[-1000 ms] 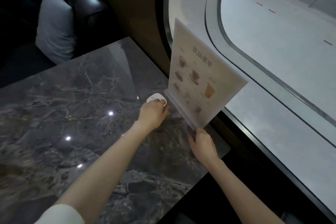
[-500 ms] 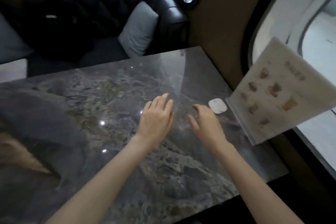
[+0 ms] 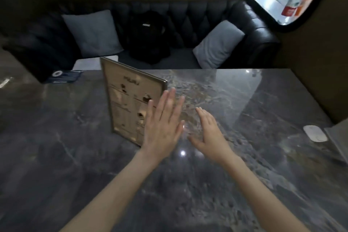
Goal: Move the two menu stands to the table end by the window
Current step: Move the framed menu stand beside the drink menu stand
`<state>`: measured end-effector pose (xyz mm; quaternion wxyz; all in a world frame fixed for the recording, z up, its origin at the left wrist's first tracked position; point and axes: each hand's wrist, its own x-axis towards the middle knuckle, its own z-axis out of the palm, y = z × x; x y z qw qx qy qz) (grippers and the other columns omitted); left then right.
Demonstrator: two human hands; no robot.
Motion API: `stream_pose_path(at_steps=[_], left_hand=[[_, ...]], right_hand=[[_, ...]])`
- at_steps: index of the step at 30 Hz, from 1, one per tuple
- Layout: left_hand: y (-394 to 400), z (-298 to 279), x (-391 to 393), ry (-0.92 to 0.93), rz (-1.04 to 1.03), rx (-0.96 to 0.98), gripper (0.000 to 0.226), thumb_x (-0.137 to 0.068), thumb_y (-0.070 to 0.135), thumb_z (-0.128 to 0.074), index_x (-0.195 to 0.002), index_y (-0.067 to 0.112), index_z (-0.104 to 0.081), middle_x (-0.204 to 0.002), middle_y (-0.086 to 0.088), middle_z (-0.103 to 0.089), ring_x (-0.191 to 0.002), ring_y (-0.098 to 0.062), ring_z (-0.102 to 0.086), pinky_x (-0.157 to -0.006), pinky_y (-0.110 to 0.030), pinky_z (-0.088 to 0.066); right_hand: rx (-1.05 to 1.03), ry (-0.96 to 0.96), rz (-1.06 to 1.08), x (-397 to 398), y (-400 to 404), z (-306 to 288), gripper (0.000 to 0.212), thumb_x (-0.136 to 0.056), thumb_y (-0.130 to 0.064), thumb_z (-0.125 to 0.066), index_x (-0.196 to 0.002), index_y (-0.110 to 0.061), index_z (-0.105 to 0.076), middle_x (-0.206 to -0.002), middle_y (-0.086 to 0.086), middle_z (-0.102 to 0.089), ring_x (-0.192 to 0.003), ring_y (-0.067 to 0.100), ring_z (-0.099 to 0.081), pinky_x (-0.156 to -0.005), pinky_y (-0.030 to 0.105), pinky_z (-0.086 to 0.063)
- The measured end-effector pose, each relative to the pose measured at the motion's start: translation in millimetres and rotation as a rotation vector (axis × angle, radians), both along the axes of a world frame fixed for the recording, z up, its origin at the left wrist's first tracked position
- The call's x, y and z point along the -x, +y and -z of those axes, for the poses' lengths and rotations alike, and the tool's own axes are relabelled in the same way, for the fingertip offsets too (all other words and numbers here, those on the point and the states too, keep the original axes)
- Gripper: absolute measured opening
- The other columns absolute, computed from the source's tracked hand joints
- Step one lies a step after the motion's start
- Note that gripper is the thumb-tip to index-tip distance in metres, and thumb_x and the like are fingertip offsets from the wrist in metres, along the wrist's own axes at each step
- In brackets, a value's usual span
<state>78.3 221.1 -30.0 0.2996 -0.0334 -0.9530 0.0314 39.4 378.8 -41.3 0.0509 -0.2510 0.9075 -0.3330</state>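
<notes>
left hand [image 3: 162, 128]: spread flat, empty, overlapping near edge of menu stand [image 3: 131, 100]; contact unclear
right hand [image 3: 211, 133]: splayed, empty, over table [image 3: 244, 184]
stand: upright mid-table, left of centre
handling: likely light, rigid, slick panel; prone to tipping
grip: pinch both side edges low, near base
other stand [image 3: 339, 137]: corner only visible, right edge

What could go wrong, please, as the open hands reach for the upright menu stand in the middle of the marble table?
1. The menu stand stands upright on a narrow base; the flat left hand, already beside its face, might tip it before gripping.
2. The marble table looks glossy, so a nudged stand may slide.
3. The small white device lies near the window end, beside the stand already there, and could be knocked on arrival.
</notes>
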Motion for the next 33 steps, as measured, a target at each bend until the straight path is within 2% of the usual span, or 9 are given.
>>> stream_pose_path(at_steps=[2, 5, 12, 17, 20, 22, 24, 27, 33], left_hand=[[-36, 10, -8, -0.033, -0.1, -0.061, 0.072, -0.091, 0.04, -0.038, -0.148, 0.011, -0.004, -0.155, -0.003, 0.025, -0.144, -0.017, 0.017, -0.117, -0.041, 0.003], [-86, 27, -17, -0.139, -0.221, -0.172, 0.08, -0.091, 0.047, -0.033, -0.145, 0.012, 0.014, -0.157, -0.012, 0.009, -0.143, -0.018, 0.018, -0.116, -0.041, 0.003], [-163, 49, -11, -0.413, -0.359, -0.548, 0.08, -0.092, 0.054, -0.024, -0.146, 0.006, 0.009, -0.156, -0.012, 0.016, -0.145, -0.024, 0.009, -0.115, -0.039, 0.007], [-194, 54, 19, -0.641, -0.302, -1.028, 0.08, -0.092, 0.055, -0.024, -0.145, 0.012, 0.017, -0.157, -0.006, 0.016, -0.145, -0.024, 0.004, -0.116, -0.041, -0.003], [-199, 50, 31, -0.559, -0.149, -1.45, 0.076, -0.091, 0.058, -0.026, -0.148, 0.01, -0.011, -0.155, -0.008, -0.018, -0.141, -0.017, -0.023, -0.116, -0.035, -0.024], [-203, 49, 36, -0.453, -0.085, -1.534, 0.057, -0.095, 0.049, -0.025, -0.127, 0.008, -0.048, -0.122, -0.005, -0.058, -0.114, -0.009, -0.056, -0.09, -0.015, -0.047], [-211, 53, 38, -0.382, -0.125, -1.618, 0.045, -0.098, 0.04, -0.03, -0.112, 0.009, -0.06, -0.102, -0.003, -0.064, -0.098, -0.016, -0.061, -0.076, -0.016, -0.05], [-222, 64, 41, -0.317, -0.167, -1.792, 0.028, -0.092, 0.037, -0.049, -0.091, 0.015, -0.067, -0.095, -0.003, -0.068, -0.09, -0.02, -0.064, -0.08, -0.03, -0.051], [-216, 69, 48, -0.231, -0.184, -2.009, 0.025, -0.089, 0.032, -0.055, -0.094, 0.009, -0.066, -0.091, -0.001, -0.07, -0.08, -0.01, -0.067, -0.063, -0.018, -0.056]], right_hand=[[-0.009, -0.026, -0.038, -5, -28, 5, 0.083, -0.083, -0.024, -0.062, -0.145, -0.014, -0.008, -0.156, 0.003, -0.012, -0.144, 0.017, -0.005, -0.119, 0.035, -0.011], [0.027, -0.123, -0.053, -10, -61, 12, 0.083, -0.084, -0.028, -0.062, -0.145, -0.019, -0.006, -0.156, 0.0, -0.012, -0.143, 0.015, -0.006, -0.118, 0.034, -0.013], [0.185, -0.281, 0.029, -12, -103, 22, 0.061, -0.083, -0.021, -0.064, -0.135, -0.019, -0.032, -0.135, -0.005, -0.048, -0.125, 0.01, -0.042, -0.098, 0.02, -0.035], [0.237, -0.433, 0.091, -6, -112, 28, 0.037, -0.086, -0.012, -0.059, -0.121, -0.013, -0.047, -0.112, -0.003, -0.061, -0.099, 0.008, -0.058, -0.069, 0.0, -0.044], [0.271, -0.446, 0.087, 0, -111, 29, 0.031, -0.086, -0.006, -0.057, -0.116, -0.012, -0.053, -0.114, 0.001, -0.066, -0.1, 0.009, -0.062, -0.089, 0.022, -0.051], [0.275, -0.453, 0.069, 5, -110, 27, 0.029, -0.084, -0.004, -0.059, -0.112, -0.014, -0.056, -0.112, 0.002, -0.068, -0.099, 0.01, -0.064, -0.093, 0.03, -0.05], [0.267, -0.468, 0.051, 9, -110, 26, 0.029, -0.083, -0.005, -0.061, -0.107, -0.02, -0.058, -0.11, -0.001, -0.069, -0.098, 0.008, -0.065, -0.093, 0.029, -0.05], [0.233, -0.487, 0.042, 14, -110, 25, 0.027, -0.083, -0.01, -0.062, -0.108, -0.02, -0.06, -0.111, -0.002, -0.07, -0.099, 0.008, -0.065, -0.092, 0.031, -0.052], [0.256, -0.451, 0.07, 13, -108, 24, 0.028, -0.081, -0.009, -0.065, -0.107, -0.02, -0.065, -0.106, -0.006, -0.071, -0.096, 0.003, -0.066, -0.09, 0.024, -0.051]])
